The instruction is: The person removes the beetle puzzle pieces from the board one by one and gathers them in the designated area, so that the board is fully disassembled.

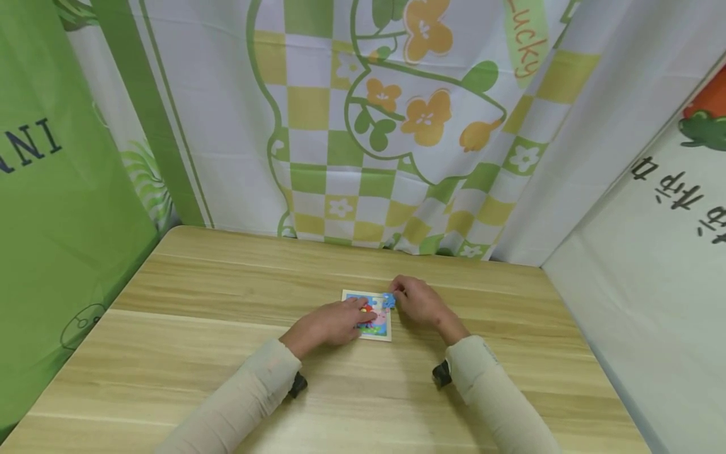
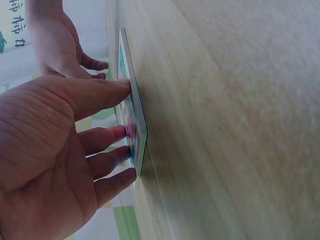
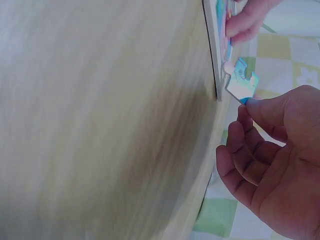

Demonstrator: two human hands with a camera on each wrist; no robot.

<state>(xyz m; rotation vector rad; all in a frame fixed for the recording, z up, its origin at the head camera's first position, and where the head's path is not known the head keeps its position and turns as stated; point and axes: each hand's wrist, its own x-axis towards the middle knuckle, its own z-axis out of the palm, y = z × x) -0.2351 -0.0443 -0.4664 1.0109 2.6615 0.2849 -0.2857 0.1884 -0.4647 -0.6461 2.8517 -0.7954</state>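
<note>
A small picture puzzle in a pale-rimmed board (image 1: 382, 328) lay flat on the wood-patterned desk (image 1: 227, 353), between the person's two hands. The left hand (image 1: 337, 321) reached over the board from its left side, fingers straight and somewhat spread; in the left wrist view the thumb rested near the board's edge while other fingertips touched the picture face. It looked more like steadying than gripping. The right hand (image 1: 418, 302) pinched a blue puzzle piece (image 1: 388, 301) between thumb and forefinger, its other fingers loosely bent. That piece was at the board's far right corner, and in the right wrist view it was tilted to the board's face; whether it touched the rim could not be told.

The step in hand appeared to be fitting this piece into the picture. A pale patch near the far right corner seemed to be bare backing, so the likely place was close by, though the left fingers hid part of the picture. The next move called for turning the piece until its knobs and notches matched those around the gap, lowering it level, and pressing it flush, with the left hand keeping the board from sliding.
</note>
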